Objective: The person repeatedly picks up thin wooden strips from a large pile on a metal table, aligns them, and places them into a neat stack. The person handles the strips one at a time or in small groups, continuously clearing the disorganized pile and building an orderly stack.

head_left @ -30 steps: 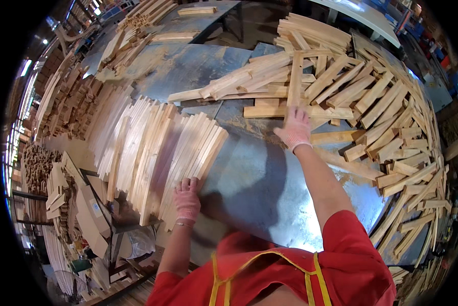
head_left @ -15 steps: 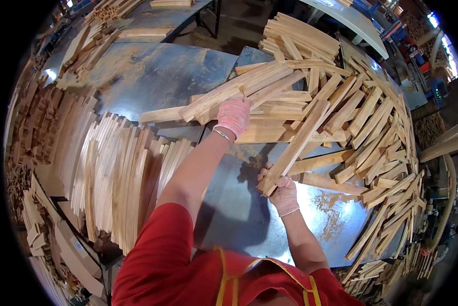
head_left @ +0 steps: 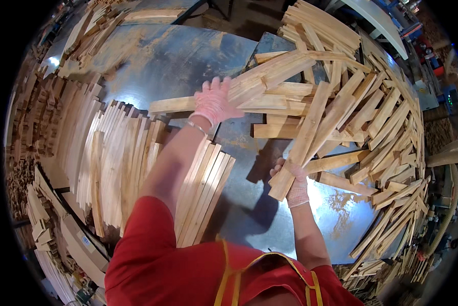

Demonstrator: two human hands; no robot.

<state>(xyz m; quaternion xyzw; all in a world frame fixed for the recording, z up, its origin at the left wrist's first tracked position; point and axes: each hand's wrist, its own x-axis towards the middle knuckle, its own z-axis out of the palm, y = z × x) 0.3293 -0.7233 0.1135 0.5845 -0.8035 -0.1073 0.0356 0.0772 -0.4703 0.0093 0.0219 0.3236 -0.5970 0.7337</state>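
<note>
My right hand (head_left: 297,184), in a pale pink knit glove, grips the near end of a wooden board (head_left: 306,137). This board slants up and away, its far part over other loose pieces. My left hand (head_left: 212,102), gloved alike, has its fingers spread at the left ends of a small heap of wooden boards (head_left: 270,76). Another board (head_left: 173,105) pokes out leftward from beneath that hand. Whether the left palm presses on the wood cannot be made out.
A large jumbled pile of wooden strips (head_left: 387,117) covers the right side of the metal table (head_left: 234,204). On the left stand tight rows of strips (head_left: 117,163). Sawdust lies on the far metal tabletop (head_left: 173,61). A ribbed hose (head_left: 451,204) hangs at far right.
My left hand has shifted left along the heaped boards, and its fingers have spread. The board in my right hand has rolled, now showing its broad face. The view has moved slightly.
</note>
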